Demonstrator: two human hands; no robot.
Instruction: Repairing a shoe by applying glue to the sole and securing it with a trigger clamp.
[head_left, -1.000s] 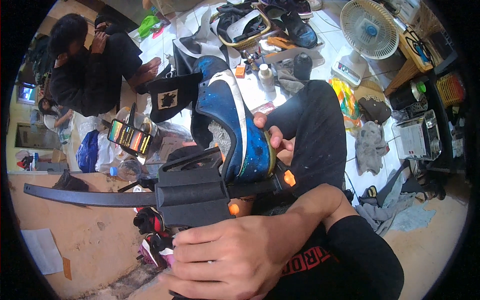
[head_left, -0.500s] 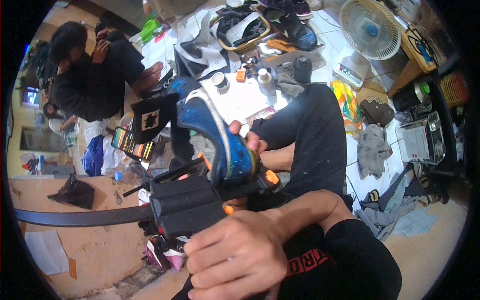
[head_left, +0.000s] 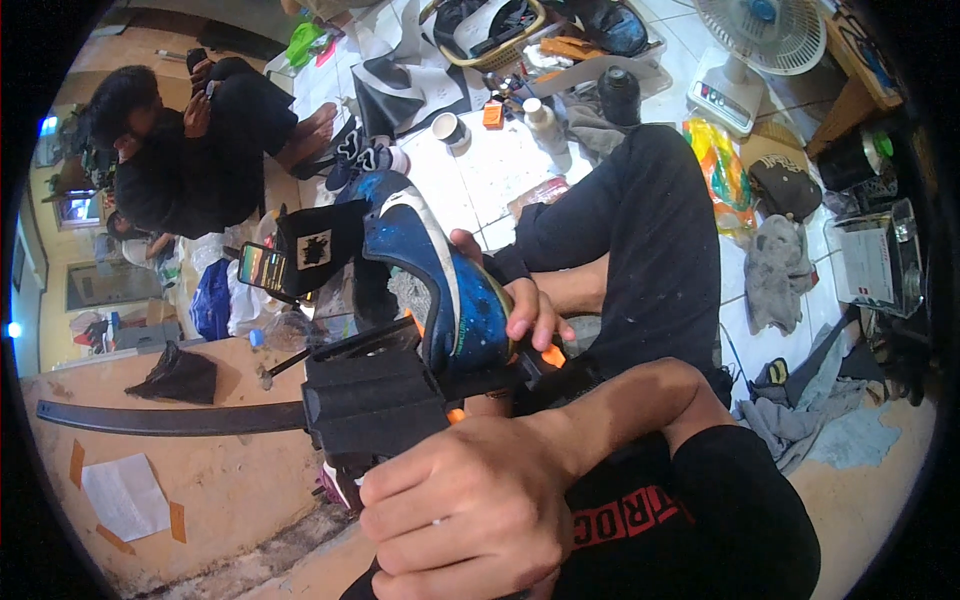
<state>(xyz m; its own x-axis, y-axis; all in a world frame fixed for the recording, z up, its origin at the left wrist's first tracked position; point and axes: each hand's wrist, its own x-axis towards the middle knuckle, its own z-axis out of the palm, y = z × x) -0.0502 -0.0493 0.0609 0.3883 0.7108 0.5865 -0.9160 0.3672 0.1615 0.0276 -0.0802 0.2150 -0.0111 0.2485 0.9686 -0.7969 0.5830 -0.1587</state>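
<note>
A blue, paint-speckled sports shoe (head_left: 480, 312) with a white curved stripe is held over my lap, its opening towards the left and grey material inside. My left hand (head_left: 530, 312) curls round the heel end from behind; its palm is hidden by the shoe. Against the shoe's near side sits a black bar clamp (head_left: 368, 395) with orange parts, its long bar (head_left: 170, 418) reaching out left. My right hand (head_left: 465, 505) is closed in a fist round the clamp's handle, which the fingers cover. Whether the jaws press on the shoe, I cannot tell.
Beyond my knee are a white cup (head_left: 450, 132), an orange box (head_left: 493, 115), a white bottle (head_left: 542, 120) and a dark spool (head_left: 619, 97). A fan (head_left: 725, 95) stands far right, rags (head_left: 780, 275) nearer. Another person (head_left: 180, 165) sits far left, near a propped phone (head_left: 262, 268).
The head view has shifted, so the far floor things sit higher. My left hand has slid down the heel and shows more of its fingers. My right hand keeps its grip on the clamp.
</note>
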